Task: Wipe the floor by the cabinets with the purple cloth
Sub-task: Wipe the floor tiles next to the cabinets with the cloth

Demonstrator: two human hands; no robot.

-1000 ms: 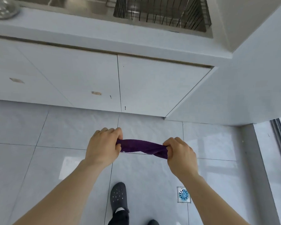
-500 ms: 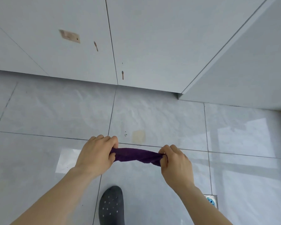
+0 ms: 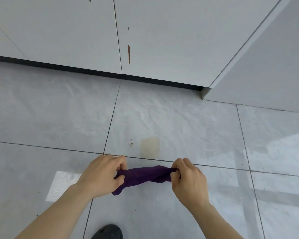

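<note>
Both hands pinch the purple cloth (image 3: 145, 175) on my feed: left hand (image 3: 100, 176) closed on its left end with a loose tail hanging under the palm, right hand (image 3: 188, 180) nipping the right end between thumb and fingertips, forearms angled in from the bottom corners. Cloth is bunched into a short roll between them, low over the grey floor tiles (image 3: 179, 118), can't tell if it touches. Yellowish stain (image 3: 149, 146) sits just beyond it, cabinets (image 3: 162, 40) further back, dark shoe (image 3: 109, 232) at bottom edge.
</note>
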